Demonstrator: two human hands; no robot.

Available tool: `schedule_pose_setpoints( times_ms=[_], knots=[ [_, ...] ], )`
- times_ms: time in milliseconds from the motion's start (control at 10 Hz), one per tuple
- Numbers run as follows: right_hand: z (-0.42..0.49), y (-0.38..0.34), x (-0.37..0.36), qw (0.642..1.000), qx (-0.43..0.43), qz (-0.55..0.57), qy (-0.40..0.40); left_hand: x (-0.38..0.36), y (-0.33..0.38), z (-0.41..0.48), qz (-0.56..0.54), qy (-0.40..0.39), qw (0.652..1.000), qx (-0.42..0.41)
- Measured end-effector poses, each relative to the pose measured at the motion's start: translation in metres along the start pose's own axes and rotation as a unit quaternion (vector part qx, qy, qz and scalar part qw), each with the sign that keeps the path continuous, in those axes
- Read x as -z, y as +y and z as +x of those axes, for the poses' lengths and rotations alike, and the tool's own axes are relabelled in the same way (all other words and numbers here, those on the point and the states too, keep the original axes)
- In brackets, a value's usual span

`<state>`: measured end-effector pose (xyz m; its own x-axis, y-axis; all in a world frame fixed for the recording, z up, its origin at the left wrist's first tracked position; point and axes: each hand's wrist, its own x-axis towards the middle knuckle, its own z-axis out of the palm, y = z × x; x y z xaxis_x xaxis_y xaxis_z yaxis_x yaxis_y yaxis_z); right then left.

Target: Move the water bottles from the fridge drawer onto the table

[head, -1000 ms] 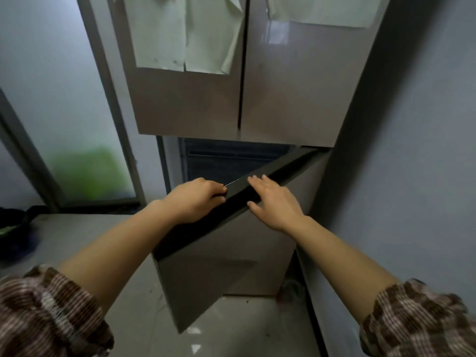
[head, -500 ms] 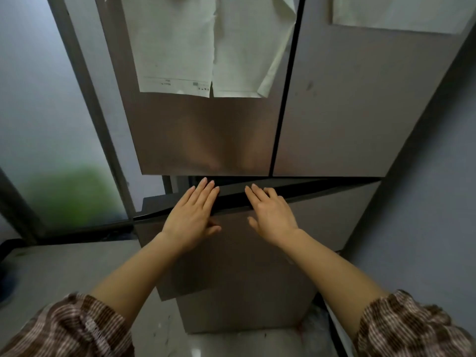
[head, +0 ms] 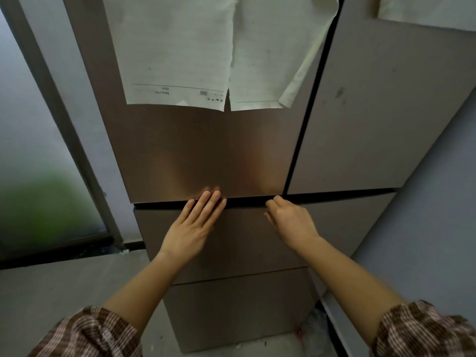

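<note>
The brown fridge drawer [head: 244,243] sits flush with the fridge front, only a thin dark gap showing above it. My left hand [head: 192,228] lies flat on the drawer front, its straight fingers reaching up to the gap. My right hand [head: 292,222] touches the drawer's top edge further right; its fingers point at the gap and their tips are hidden. No water bottle and no table are in view.
Above the drawer are two upper fridge doors [head: 206,150] with paper sheets [head: 180,52] stuck on them. A second drawer [head: 239,310] lies below. A frosted glass door [head: 38,150] stands to the left and a grey wall [head: 425,240] to the right. The floor [head: 64,284] is grey.
The drawer, pulled out a second ago, has been pushed in by both hands and is now closed. The view has moved closer to the fridge and tilted up.
</note>
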<state>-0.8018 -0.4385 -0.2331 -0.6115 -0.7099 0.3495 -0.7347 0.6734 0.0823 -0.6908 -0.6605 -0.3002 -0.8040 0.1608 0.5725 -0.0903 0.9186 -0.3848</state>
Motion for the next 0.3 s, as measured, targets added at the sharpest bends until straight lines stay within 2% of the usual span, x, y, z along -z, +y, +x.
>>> schedule_pose_setpoints(
  times_ms=[100, 200, 300],
  knots=[
    [0.001, 0.005, -0.005, 1.0, -0.001, 0.016, 0.005, -0.013, 0.0, -0.003, 0.007, 0.018, 1.0, -0.014],
    [0.004, 0.006, 0.0, 0.998, -0.019, 0.058, -0.031, -0.006, -0.002, -0.002, 0.007, 0.015, 1.0, -0.009],
    [0.009, 0.004, 0.021, 0.98, -0.075, 0.184, -0.022, -0.007, 0.003, -0.001, 0.004, 0.012, 1.0, 0.011]
  ],
)
